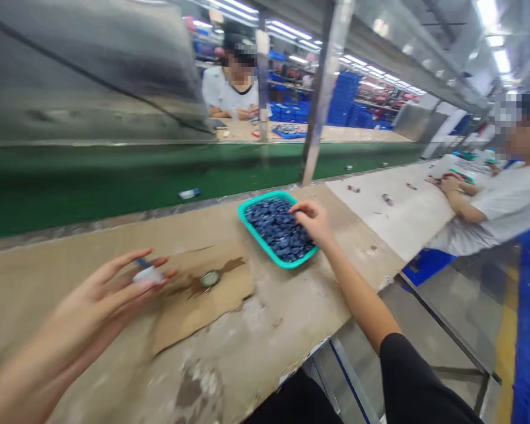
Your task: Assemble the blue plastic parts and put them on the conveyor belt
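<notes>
My left hand (101, 294) hovers over the worn bench at the left, fingers closed around a small white-and-blue cylinder part (146, 272); the hand is blurred by motion. My right hand (312, 221) reaches into a teal tray (265, 244) filled with several small dark blue caps (278, 227). Its fingers curl down into the pile, and I cannot make out whether they hold a cap. A small round metal-rimmed piece (209, 278) lies on a brown cardboard sheet (203, 303) between my hands.
A green conveyor belt (92, 182) runs behind the bench with a small part (189, 193) on it. A metal post (320, 94) stands behind the tray. A person in white (499, 206) works at the right, another (232, 88) across the belt. Blue crates (344, 100) stack far back.
</notes>
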A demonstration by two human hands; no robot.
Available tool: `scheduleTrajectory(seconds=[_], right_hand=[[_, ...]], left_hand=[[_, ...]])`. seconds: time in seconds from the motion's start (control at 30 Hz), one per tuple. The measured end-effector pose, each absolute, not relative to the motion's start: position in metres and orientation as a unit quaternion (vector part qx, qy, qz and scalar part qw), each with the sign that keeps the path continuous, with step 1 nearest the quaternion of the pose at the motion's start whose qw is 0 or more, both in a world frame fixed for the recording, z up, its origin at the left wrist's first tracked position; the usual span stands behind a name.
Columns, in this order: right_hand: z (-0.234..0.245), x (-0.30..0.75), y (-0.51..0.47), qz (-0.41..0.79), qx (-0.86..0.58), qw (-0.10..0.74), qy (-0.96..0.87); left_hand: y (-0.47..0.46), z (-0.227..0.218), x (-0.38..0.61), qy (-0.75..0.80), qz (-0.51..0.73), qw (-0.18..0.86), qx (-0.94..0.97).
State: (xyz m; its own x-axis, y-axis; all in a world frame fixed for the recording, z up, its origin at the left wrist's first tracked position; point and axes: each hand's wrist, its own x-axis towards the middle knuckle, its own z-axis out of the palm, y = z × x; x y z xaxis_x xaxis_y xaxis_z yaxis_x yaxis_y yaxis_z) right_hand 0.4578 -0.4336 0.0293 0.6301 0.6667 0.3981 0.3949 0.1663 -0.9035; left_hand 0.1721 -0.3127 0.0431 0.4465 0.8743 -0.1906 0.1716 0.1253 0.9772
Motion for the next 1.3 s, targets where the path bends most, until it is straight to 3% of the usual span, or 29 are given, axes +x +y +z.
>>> scheduleTrajectory(seconds=[0.07, 0.17, 0.27, 0.5, 0.77, 1.0, 1.13, 1.23, 1.3], right_hand=[[0.031, 0.453, -0.436, 0.133, -0.629, 0.637, -0.426], [0.035, 0.443, -0.431, 0.176, -0.612, 0.614, -0.466], [0.040, 0.421, -0.422, 0.193, -0.613, 0.511, -0.570], [0.045, 0.359, -0.394, 0.085, -0.563, 0.220, -0.792], [0.018, 0.340, -0.386, -0.007, -0.526, 0.111, -0.843], [0.017, 0.340, -0.392, -0.019, -0.546, 0.143, -0.826], [0.021, 0.342, -0.394, 0.047, -0.590, 0.314, -0.742], [0.026, 0.338, -0.395, 0.166, -0.582, 0.452, -0.656], [0.027, 0.335, -0.394, 0.242, -0.555, 0.502, -0.618]], left_hand=[[-0.320, 0.038, 0.170, 0.403, 0.297, 0.669, 0.549], [-0.320, 0.025, 0.165, 0.358, 0.317, 0.674, 0.564], [-0.314, 0.015, 0.159, 0.349, 0.339, 0.648, 0.586], [-0.305, 0.007, 0.154, 0.349, 0.360, 0.603, 0.620], [-0.308, -0.003, 0.157, 0.334, 0.391, 0.501, 0.696], [-0.316, 0.000, 0.157, 0.329, 0.380, 0.422, 0.754], [-0.320, 0.005, 0.157, 0.332, 0.359, 0.375, 0.787], [-0.324, 0.009, 0.157, 0.315, 0.360, 0.348, 0.806], [-0.327, 0.011, 0.157, 0.306, 0.365, 0.337, 0.812]])
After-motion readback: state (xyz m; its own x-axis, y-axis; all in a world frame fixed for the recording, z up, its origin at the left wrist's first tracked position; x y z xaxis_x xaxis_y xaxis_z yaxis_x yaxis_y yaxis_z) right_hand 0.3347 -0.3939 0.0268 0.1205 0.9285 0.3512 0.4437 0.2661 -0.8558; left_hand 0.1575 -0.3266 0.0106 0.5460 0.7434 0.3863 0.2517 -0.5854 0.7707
